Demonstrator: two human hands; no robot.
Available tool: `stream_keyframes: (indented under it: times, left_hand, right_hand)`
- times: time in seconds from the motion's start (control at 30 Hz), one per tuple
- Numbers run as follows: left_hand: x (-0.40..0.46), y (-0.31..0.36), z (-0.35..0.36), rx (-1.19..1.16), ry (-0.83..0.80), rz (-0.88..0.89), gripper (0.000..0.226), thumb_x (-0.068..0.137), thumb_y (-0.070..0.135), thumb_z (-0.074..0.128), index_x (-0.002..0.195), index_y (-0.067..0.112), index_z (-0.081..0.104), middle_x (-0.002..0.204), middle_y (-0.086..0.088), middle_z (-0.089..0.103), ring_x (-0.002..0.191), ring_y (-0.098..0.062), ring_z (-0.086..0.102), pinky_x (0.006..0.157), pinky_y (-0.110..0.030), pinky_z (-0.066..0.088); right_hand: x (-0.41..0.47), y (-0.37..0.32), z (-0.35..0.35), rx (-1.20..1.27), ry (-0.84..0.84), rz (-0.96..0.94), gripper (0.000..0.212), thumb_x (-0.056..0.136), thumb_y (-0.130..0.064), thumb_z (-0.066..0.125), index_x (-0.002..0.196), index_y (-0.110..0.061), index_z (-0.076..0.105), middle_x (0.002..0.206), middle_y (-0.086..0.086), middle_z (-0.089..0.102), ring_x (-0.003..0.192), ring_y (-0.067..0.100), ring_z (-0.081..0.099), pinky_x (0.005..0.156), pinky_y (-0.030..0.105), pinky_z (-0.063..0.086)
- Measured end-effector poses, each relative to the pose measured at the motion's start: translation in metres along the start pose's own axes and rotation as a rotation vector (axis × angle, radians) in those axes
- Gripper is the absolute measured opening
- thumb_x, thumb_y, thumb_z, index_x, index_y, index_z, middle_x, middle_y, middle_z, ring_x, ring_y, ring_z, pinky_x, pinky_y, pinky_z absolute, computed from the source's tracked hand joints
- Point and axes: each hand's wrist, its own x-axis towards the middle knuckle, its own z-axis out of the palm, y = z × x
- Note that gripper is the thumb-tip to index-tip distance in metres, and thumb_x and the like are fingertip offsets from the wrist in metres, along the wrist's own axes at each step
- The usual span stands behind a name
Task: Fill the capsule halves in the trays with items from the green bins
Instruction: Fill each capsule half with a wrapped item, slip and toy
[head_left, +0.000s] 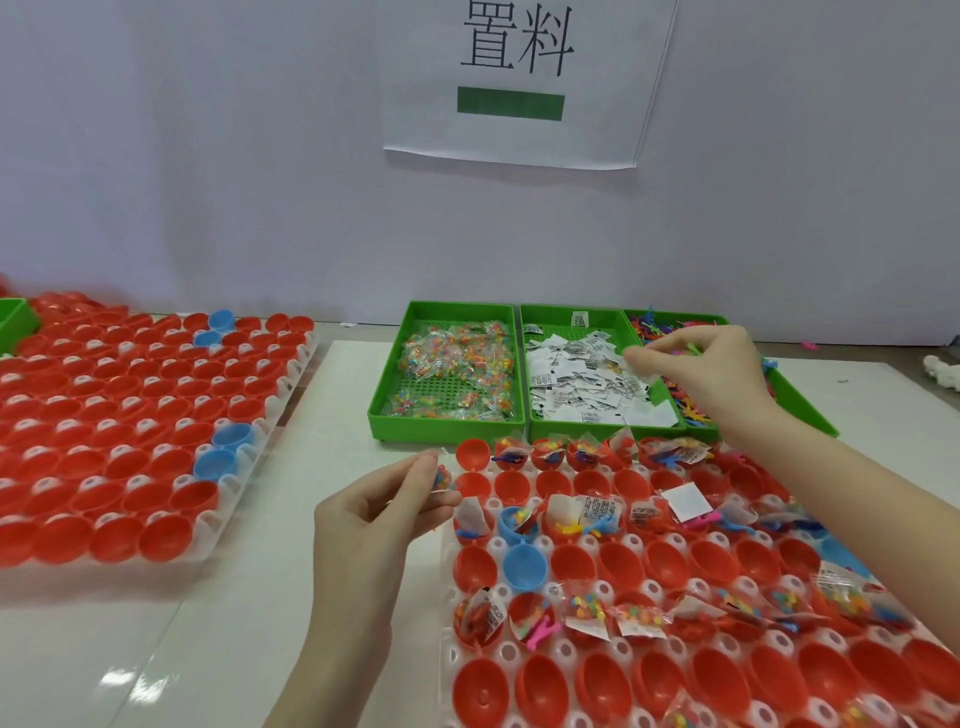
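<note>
The capsule halves (618, 564) you are filling sit in the near tray (498, 545), a clear plastic tray on the white tabletop (358, 395) right in front of you. Most are red, with a few blue ones (524, 566). Several rows already hold a bead packet, a paper slip and a small plastic figure; other rows are bare.

Your left hand (374, 519) hovers just off the tray's far left corner, pinching a small packet of coloured beads (442, 478) between thumb and fingertips. The packet lies just left of the empty red half (472, 453) at that corner, so your left hand is much the nearer one, and a short move to the right and down should drop it in.

Your right hand (696, 364) is up over the 3 green bins (524, 421) behind the tray, fingers curled over the divide between the middle bin of white paper slips (582, 384) and the right bin of coloured plastic figures (675, 405). It appears to pinch something small there, perhaps a slip and a figure; which of them I cannot tell for sure. The left bin (447, 364) holds more bead packets.

Off to your left lies a 2nd tray (249, 457) of empty red halves, well apart from both hands. A paper sign (519, 78) hangs on the wall behind.
</note>
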Motion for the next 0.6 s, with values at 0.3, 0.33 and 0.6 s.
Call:
stream_keyframes:
  times: [0.3,0.33,0.6]
  left_hand:
    - [-0.039,0.030,0.019,-0.081,-0.486,-0.136,0.025,0.051,0.035,0.068,0.069,0.022,0.078,0.070,-0.006,0.072,0.061,-0.009,0.068,0.054,-0.013,0.050]
    - [-0.044,0.032,0.021,-0.090,-0.522,-0.144,0.025,0.053,0.036,0.066,0.070,0.022,0.078,0.072,-0.004,0.073,0.062,-0.009,0.068,0.055,-0.013,0.051]
    - [-0.092,0.035,0.025,-0.090,-0.502,-0.170,0.015,0.053,0.029,0.074,0.067,0.026,0.077,0.063,-0.012,0.070,0.056,-0.012,0.068,0.053,-0.013,0.051]
  right_hand:
    - [-0.117,-0.069,-0.017,0.173,-0.543,-0.072,0.032,0.052,-0.051,0.073,0.061,-0.020,0.070,0.038,-0.009,0.027,0.043,0.009,0.024,0.049,0.022,0.025]
    - [-0.124,-0.069,-0.019,0.180,-0.513,-0.079,0.033,0.052,-0.050,0.072,0.062,-0.019,0.070,0.037,-0.009,0.026,0.042,0.009,0.023,0.048,0.022,0.023]
    - [-0.165,-0.067,-0.038,0.190,-0.254,-0.156,0.037,0.051,-0.053,0.068,0.066,-0.020,0.067,0.037,-0.007,0.025,0.035,0.005,0.022,0.041,0.009,0.022]
